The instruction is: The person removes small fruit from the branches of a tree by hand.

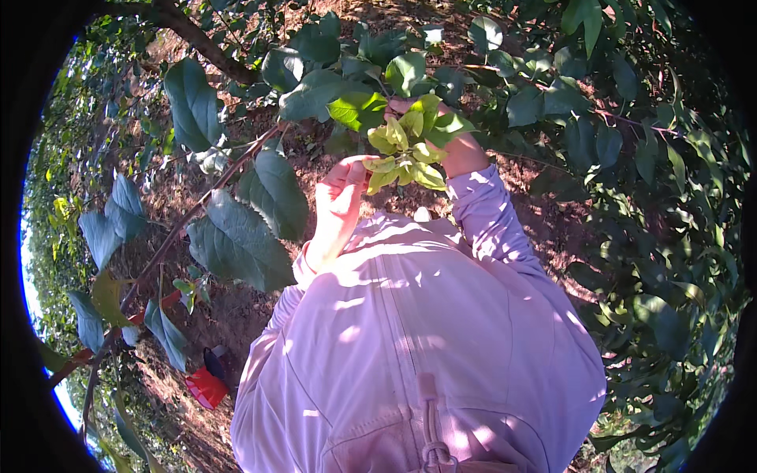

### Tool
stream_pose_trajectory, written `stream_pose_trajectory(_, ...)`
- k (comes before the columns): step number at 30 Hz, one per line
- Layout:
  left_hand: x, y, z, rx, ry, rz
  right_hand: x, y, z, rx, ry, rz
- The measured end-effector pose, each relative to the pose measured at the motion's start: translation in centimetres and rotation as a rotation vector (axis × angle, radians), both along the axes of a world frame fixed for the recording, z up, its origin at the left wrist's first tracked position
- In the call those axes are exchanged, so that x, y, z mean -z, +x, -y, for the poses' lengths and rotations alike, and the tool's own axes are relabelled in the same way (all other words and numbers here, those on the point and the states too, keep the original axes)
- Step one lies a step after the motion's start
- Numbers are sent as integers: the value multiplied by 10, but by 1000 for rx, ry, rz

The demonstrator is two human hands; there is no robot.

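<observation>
A leafy shoot [405, 155] with pale yellow-green young leaves stands in front of my chest, lit by the sun. My left hand [342, 190] pinches the edge of one of its leaves [381, 164] between thumb and fingers. From the other side my right hand [461, 151] reaches behind the shoot, its fingertips curled round the upper part near the stem. Leaves cover most of that hand's palm and fingers. Darker green leaves [319, 94] of the same tree hang just above both hands.
A bare brown branch [195, 207] with large leaves [242, 242] slants down on the left. A thicker limb [204, 47] crosses the upper left. Dense foliage [668, 284] fills the right. A red object [207, 387] with a dark part lies on the soil at lower left.
</observation>
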State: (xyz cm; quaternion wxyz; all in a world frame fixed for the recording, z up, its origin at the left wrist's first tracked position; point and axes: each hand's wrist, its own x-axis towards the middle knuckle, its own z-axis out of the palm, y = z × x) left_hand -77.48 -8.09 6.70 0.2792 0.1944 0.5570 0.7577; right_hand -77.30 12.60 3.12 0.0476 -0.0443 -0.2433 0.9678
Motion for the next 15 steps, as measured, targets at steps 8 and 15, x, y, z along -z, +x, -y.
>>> stream_pose_trajectory(8,-10,3,16,-142,-90,-196,11,2,23,36,134,411)
stream_pose_trajectory(15,-14,-4,9,-154,-190,-796,29,10,26,-4,316,381)
